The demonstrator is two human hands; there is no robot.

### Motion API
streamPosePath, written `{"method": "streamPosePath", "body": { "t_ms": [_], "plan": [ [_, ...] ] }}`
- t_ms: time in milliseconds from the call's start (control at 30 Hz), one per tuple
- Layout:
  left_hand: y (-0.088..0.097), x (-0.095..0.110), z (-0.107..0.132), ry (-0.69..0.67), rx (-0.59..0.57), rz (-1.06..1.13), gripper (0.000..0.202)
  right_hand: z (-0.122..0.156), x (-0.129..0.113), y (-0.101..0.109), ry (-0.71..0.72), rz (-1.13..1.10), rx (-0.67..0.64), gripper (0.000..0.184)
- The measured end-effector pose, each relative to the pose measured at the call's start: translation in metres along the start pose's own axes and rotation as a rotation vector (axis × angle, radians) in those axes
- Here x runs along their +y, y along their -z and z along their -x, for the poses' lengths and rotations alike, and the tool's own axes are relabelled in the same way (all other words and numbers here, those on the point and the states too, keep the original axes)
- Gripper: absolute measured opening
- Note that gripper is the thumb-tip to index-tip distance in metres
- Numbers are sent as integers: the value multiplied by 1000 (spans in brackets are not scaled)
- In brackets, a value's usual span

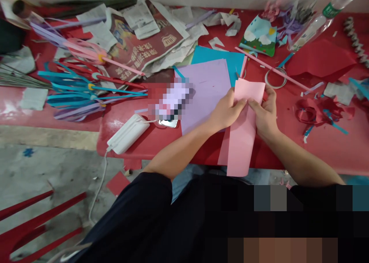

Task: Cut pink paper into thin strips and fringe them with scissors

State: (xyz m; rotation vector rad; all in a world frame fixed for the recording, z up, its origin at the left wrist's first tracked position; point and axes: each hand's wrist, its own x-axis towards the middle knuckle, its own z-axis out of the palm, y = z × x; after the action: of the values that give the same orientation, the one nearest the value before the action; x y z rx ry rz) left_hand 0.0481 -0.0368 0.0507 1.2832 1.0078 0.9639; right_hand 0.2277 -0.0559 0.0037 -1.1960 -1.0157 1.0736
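Note:
Both my hands grip a long sheet of pink paper, which looks folded lengthwise and hangs over the table's front edge. My left hand pinches its left side near the top, thumb on the front face. Opposite it, my right hand holds the right edge with the thumb pressed on the paper and the fingers behind. The two thumbs nearly meet. Under my left forearm and hand lies purple paper, with blue paper beneath its far edge. Part of a scissors-like tool shows behind the pink sheet.
Paper-strip flowers in blue and pink lie left, beside newspaper. A white power strip sits near the front edge, a blurred phone beside it. Rightward are a tape roll, a plastic bottle and red scraps.

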Motion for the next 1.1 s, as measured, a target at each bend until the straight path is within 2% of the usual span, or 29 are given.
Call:
{"method": "streamPosePath", "body": {
  "t_ms": [100,200,400,633,767,967,1100],
  "plan": [
    [0,-7,-4,-16,17,-29,25,0,-2,-2,10,-9,-6,86],
    [1,-11,-8,-78,2,25,27,2,-5,-5,11,-8,-16,80],
    [2,-3,-1,-81,62,-39,36,5,-13,-5,-8,5,-50,61],
    [2,-1,-5,-74,75,-8,25,7,-14,-6,-37,11,-39,63],
    [-1,-14,-9,-117,85,41,23,8,-13,-6,-30,25,-36,61],
    [-11,-44,-17,-278,15,136,36,4,-13,-2,-27,46,-50,62],
    [-15,-54,-20,-320,17,114,43,2,-10,3,-30,89,-15,59]
  ]
}}
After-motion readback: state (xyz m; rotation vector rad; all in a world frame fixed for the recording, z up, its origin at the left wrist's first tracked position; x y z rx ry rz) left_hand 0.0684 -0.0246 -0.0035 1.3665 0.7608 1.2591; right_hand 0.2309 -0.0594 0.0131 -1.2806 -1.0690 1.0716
